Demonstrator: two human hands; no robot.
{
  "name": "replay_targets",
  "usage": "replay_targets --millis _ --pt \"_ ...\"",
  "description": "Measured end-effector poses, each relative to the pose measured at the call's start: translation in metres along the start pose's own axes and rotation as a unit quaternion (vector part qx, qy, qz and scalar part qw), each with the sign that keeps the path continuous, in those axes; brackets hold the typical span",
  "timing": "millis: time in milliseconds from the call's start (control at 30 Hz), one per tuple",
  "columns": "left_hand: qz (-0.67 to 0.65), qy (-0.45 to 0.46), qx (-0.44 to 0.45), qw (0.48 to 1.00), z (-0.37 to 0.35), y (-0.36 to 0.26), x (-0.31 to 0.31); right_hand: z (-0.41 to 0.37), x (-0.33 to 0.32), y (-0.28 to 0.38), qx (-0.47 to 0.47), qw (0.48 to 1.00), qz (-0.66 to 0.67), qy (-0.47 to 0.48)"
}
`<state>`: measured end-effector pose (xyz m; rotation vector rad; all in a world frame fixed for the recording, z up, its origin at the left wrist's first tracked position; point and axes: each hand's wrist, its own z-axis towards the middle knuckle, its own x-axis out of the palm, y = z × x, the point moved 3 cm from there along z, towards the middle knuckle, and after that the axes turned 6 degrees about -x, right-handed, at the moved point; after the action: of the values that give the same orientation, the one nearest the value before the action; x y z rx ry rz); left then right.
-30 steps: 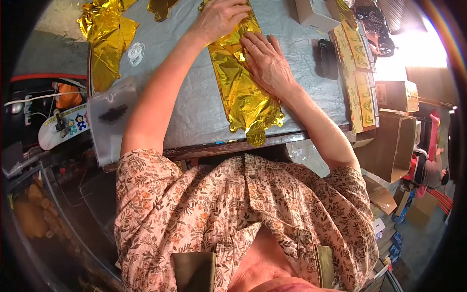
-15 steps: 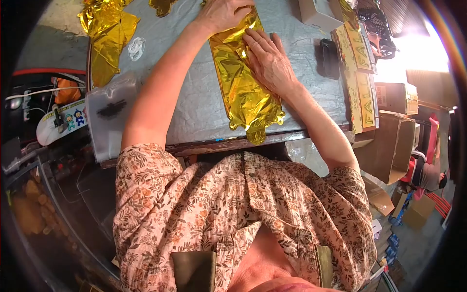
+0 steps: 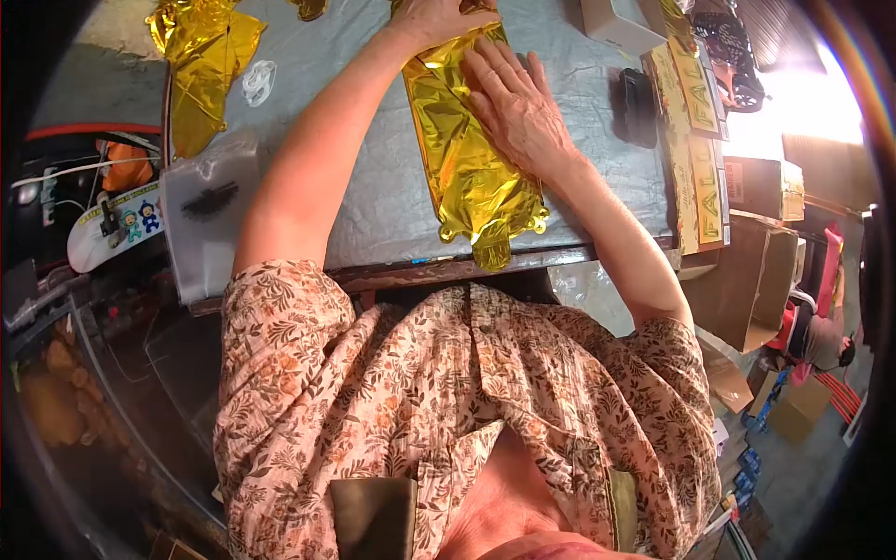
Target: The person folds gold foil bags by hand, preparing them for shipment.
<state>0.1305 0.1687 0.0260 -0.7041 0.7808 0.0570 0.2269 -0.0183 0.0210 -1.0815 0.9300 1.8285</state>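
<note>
A flattened gold foil balloon (image 3: 457, 140) lies lengthwise on the grey-covered table, its tabbed end hanging a little over the near edge. My right hand (image 3: 515, 103) rests flat on its upper right part, fingers spread and pointing away from me. At the top edge of the view, my left hand (image 3: 443, 21) is at the balloon's far part, with its fingers bent; the fingertips are partly cut off, so I cannot make out what they hold.
More gold foil (image 3: 201, 79) lies at the table's left, beside a coiled white string (image 3: 258, 82) and clear plastic bags (image 3: 210, 224). On the right are a black object (image 3: 637, 107), a white box (image 3: 621, 23) and cardboard boxes (image 3: 747, 280). A person (image 3: 821, 338) is at far right.
My left hand has shifted slightly up and right at the far part of the foil. My right hand has hardly moved, and the view has shifted a little.
</note>
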Motion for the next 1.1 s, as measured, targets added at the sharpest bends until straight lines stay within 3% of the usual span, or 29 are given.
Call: replay_targets --millis 167,433,533,567,700,833,1000,1033,1100 --pt "0.028 0.003 -0.006 1.000 -0.005 0.000 0.002 -0.007 0.001 0.015 -0.033 0.998 -0.014 0.047" --pt "0.044 0.036 -0.044 0.997 -0.006 -0.006 -0.004 -0.042 -0.029 0.032 -0.112 0.978 0.126 0.124" --pt "0.062 0.036 -0.059 0.996 -0.006 -0.009 -0.005 -0.020 -0.046 -0.003 -0.059 0.984 0.171 0.009" --pt "0.061 0.041 -0.050 0.996 -0.006 -0.010 -0.006 -0.010 -0.054 -0.010 -0.038 0.992 0.110 -0.046" --pt "0.056 0.046 -0.040 0.997 -0.004 -0.008 -0.005 0.015 -0.028 -0.051 -0.107 0.993 0.017 -0.049" --pt "0.058 0.044 -0.047 0.996 -0.006 -0.009 -0.007 0.011 -0.019 -0.055 -0.123 0.991 0.029 -0.051" --pt "-0.010 0.009 0.090 0.996 0.001 0.014 -0.009 0.009 -0.021 -0.049 -0.140 0.989 -0.031 -0.037" --pt "-0.006 0.008 0.090 0.996 -0.002 0.018 -0.016 0.008 -0.021 -0.048 -0.143 0.989 -0.029 -0.039" --pt "-0.040 -0.037 -0.009 0.998 -0.011 0.021 -0.047 0.008 -0.021 -0.048 -0.129 0.990 -0.036 -0.033"
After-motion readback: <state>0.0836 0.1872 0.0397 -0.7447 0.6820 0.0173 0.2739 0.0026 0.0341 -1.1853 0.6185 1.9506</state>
